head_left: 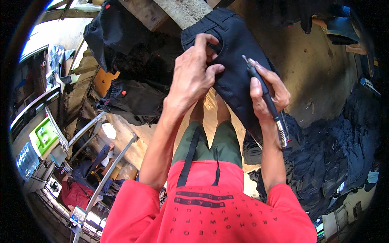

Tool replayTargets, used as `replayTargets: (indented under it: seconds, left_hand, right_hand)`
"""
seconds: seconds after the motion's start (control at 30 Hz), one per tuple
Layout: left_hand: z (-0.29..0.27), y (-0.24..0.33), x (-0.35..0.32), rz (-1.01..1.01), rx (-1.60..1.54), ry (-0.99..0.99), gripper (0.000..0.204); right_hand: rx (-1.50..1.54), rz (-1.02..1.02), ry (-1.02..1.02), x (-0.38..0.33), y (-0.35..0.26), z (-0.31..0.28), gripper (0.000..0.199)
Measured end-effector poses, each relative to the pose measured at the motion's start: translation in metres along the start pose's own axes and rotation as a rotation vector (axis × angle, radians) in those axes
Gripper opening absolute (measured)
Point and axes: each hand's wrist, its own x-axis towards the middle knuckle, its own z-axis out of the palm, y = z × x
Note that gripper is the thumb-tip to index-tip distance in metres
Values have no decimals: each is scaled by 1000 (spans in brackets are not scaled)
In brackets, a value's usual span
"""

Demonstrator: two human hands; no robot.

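Both hands closed: left hand [193, 69] on black garment [235, 52], right hand [267, 91] around rotary tool [265, 99].

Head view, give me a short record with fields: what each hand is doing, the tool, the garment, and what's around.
left hand: pinches the waistband of the dark shorts
right hand: grips a rotary tool, tip against the shorts
tool: slim black handpiece, flexible metal shaft at its lower end
shorts: draped over a wooden beam
around: pile of dark garments at right, more shorts hanging at left
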Motion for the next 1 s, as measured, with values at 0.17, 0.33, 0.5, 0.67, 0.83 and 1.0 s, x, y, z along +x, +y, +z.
replayTargets:
  seconds: [0.17, 0.33, 0.5, 0.67, 0.83, 1.0]
  left_hand:
    - [-1, -18, -9, 140, -107, 20, 66]
    - [3, -33, -7, 113, -259, -8, 75]
    - [-11, -27, -2, -17, -342, -165, 72]
    - [-18, -15, 2, 1, -303, -187, 70]
    - [-21, -15, 9, -74, -365, -256, 68]
    - [-16, -24, 7, -126, -449, -271, 66]
  right_hand:
    - [48, -269, -109, 19, 15, 28, 26]
    - [72, -284, -139, 13, 19, 29, 27]
    - [26, -335, -265, 10, 16, 31, 24]
    - [-2, -342, -284, 13, 17, 36, 25]
    - [36, -366, -253, 14, 24, 40, 24]
    - [32, -364, -253, 15, 26, 42, 25]
